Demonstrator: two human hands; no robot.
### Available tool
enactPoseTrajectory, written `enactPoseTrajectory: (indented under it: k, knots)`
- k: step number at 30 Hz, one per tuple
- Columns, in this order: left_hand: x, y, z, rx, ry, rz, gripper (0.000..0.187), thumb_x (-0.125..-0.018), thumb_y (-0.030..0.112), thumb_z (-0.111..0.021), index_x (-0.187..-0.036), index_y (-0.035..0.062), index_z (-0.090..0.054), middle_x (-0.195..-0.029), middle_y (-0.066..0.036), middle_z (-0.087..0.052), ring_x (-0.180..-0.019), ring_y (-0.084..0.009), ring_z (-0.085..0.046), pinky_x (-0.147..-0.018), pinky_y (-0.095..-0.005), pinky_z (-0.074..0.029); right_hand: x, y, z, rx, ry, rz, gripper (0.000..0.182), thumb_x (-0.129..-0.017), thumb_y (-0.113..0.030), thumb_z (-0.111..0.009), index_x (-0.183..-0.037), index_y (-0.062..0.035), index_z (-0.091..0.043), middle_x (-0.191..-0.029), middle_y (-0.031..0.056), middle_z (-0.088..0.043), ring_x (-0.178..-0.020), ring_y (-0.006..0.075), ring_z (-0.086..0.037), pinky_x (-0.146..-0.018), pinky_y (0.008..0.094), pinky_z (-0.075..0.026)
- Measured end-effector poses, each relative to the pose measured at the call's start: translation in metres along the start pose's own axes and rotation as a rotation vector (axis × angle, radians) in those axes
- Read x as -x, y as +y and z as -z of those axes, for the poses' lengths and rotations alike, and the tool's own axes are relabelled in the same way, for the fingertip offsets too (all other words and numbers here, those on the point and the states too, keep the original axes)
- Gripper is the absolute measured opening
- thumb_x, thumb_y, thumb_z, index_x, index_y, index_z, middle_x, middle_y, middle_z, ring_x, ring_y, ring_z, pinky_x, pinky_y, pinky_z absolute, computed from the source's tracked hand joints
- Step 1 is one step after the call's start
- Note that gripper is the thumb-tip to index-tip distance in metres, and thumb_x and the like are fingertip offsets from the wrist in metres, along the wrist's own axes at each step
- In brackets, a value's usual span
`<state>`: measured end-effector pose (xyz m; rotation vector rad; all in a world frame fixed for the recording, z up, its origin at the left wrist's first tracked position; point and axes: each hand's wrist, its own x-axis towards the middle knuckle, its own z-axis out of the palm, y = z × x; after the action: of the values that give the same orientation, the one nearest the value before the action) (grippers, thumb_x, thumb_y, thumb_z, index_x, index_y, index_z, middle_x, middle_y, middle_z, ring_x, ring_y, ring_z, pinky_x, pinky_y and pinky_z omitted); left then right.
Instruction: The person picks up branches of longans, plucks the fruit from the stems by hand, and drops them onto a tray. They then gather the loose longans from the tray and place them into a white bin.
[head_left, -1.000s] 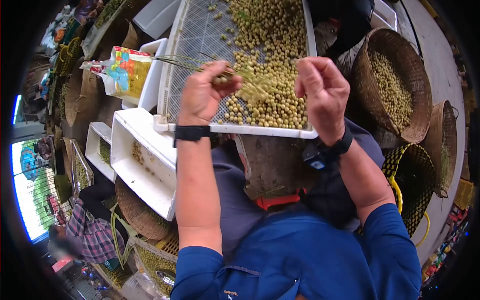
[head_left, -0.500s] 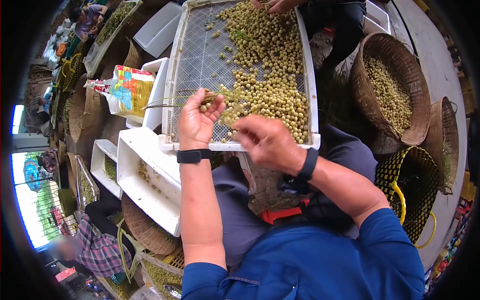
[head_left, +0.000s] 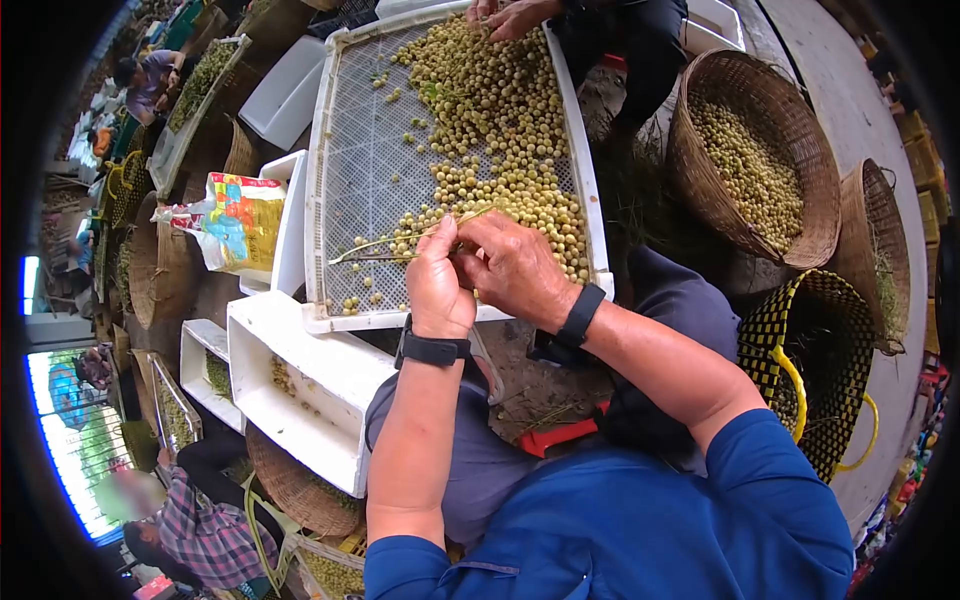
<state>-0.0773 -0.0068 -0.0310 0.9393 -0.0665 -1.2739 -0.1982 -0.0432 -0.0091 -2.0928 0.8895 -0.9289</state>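
Observation:
Over the near edge of a white mesh tray (head_left: 317, 200) my two hands are together. My left hand (head_left: 440, 285) is closed round thin green-brown stems (head_left: 375, 247) that stick out to the left. Beside it and touching it, my right hand (head_left: 520, 270) has its fingers curled in; what they grip is hidden behind them. Round yellowish fruits (head_left: 500, 100) cover the right part of the tray, and a few lie loose near my left hand.
Another person's hands (head_left: 510, 18) are at the tray's far end. On the right stand a wicker basket (head_left: 690, 150) of fruits and a yellow-black basket (head_left: 860, 330). At left are a white foam box (head_left: 300, 400) and a colourful bag (head_left: 245, 225).
My right hand has moved left and up to meet my left hand, and its fingers have closed. The fruits in my left palm are now hidden. The whole view has shifted slightly.

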Motion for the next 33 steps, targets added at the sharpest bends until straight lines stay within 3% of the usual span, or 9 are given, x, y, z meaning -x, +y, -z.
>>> enactPoseTrajectory:
  k: [9,12,15,16,22,24,26,28,33]
  knots:
    - [0.004,0.001,-0.015,-0.057,0.063,-0.079,0.012,-0.100,0.015,-0.060,-0.095,0.0039,-0.061,-0.092,-0.005,-0.064,-0.083,-0.0141,-0.063,-0.075,-0.0293,-0.053,-0.001,-0.001,-0.001,-0.198,0.028,0.056,0.016,-0.079,0.002,-0.060,-0.095,0.0007,-0.059,-0.087,0.0162,-0.060,-0.086,0.0358,-0.060,-0.077,0.0415,-0.052]
    - [0.001,0.004,-0.015,-0.071,-0.038,-0.116,0.011,-0.100,0.012,-0.058,-0.097,0.0020,-0.062,-0.092,-0.006,-0.066,-0.080,-0.0148,-0.064,-0.074,-0.0285,-0.053,0.000,0.001,0.000,-0.283,0.020,0.018,0.016,-0.078,0.006,-0.060,-0.094,0.0010,-0.059,-0.084,0.0116,-0.060,-0.080,0.0266,-0.060,-0.073,0.0364,-0.052]
    - [-0.003,0.006,-0.014,-0.170,-0.021,-0.162,0.011,-0.100,0.009,-0.056,-0.100,0.0003,-0.062,-0.095,-0.011,-0.068,-0.079,-0.0179,-0.067,-0.072,-0.0290,-0.056,-0.001,0.011,0.002,-0.951,-0.081,-0.451,0.015,-0.085,0.008,-0.059,-0.096,-0.0023,-0.059,-0.091,0.0038,-0.063,-0.075,0.0102,-0.064,-0.067,0.0257,-0.057]
    - [0.000,0.012,-0.018,-0.167,-0.019,-0.165,0.011,-0.100,0.009,-0.056,-0.100,0.0003,-0.062,-0.095,-0.011,-0.068,-0.079,-0.0179,-0.067,-0.072,-0.0290,-0.056,-0.008,0.002,0.016,-1.114,-0.047,-0.506,0.015,-0.087,0.007,-0.060,-0.099,-0.0028,-0.060,-0.090,0.0058,-0.066,-0.072,0.0113,-0.066,-0.064,0.0262,-0.058]
    - [0.002,0.042,-0.016,-0.295,-0.082,-0.068,0.011,-0.100,0.013,-0.056,-0.105,0.0032,-0.058,-0.093,-0.014,-0.069,-0.082,-0.0261,-0.073,-0.074,-0.0368,-0.062,-0.035,0.015,0.083,-0.931,0.164,-0.391,0.015,-0.089,0.000,-0.066,-0.104,0.0002,-0.062,-0.084,0.0040,-0.065,-0.068,0.0087,-0.064,-0.062,0.0230,-0.057]
    - [0.001,0.052,-0.015,-0.326,-0.101,-0.076,0.011,-0.098,0.011,-0.056,-0.105,0.0032,-0.058,-0.091,-0.014,-0.069,-0.076,-0.0256,-0.073,-0.072,-0.0385,-0.063,-0.036,0.021,0.093,-0.688,0.046,-0.387,0.027,-0.090,-0.008,-0.067,-0.114,0.0021,-0.062,-0.098,0.0130,-0.069,-0.086,0.0191,-0.069,-0.077,0.0317,-0.059]
    - [0.002,0.060,-0.015,-0.403,-0.178,-0.021,0.011,-0.098,0.011,-0.055,-0.103,0.0030,-0.059,-0.093,-0.015,-0.069,-0.076,-0.0258,-0.073,-0.071,-0.0389,-0.063,-0.032,0.018,0.096,0.058,-0.081,-0.300,0.046,-0.089,-0.021,-0.070,-0.129,-0.0018,-0.060,-0.118,0.0199,-0.065,-0.100,0.0276,-0.068,-0.088,0.0380,-0.057]
    - [0.003,0.061,-0.019,-0.416,-0.177,-0.026,0.011,-0.097,0.012,-0.056,-0.101,0.0033,-0.060,-0.088,-0.013,-0.069,-0.070,-0.0241,-0.071,-0.067,-0.0399,-0.063,-0.026,0.021,0.090,0.037,-0.224,-0.199,0.072,-0.082,-0.038,-0.076,-0.140,-0.0040,-0.051,-0.140,0.0245,-0.053,-0.133,0.0383,-0.048,-0.113,0.0468,-0.038]
    - [0.001,0.061,-0.015,-0.126,-0.252,0.184,0.015,-0.097,0.015,-0.054,-0.101,0.0027,-0.062,-0.083,-0.010,-0.066,-0.062,-0.0193,-0.064,-0.063,-0.0411,-0.062,-0.007,0.023,0.056,-0.248,-0.383,-0.210,0.077,-0.078,-0.039,-0.082,-0.140,-0.0059,-0.050,-0.135,0.0206,-0.057,-0.132,0.0339,-0.050,-0.109,0.0443,-0.041]
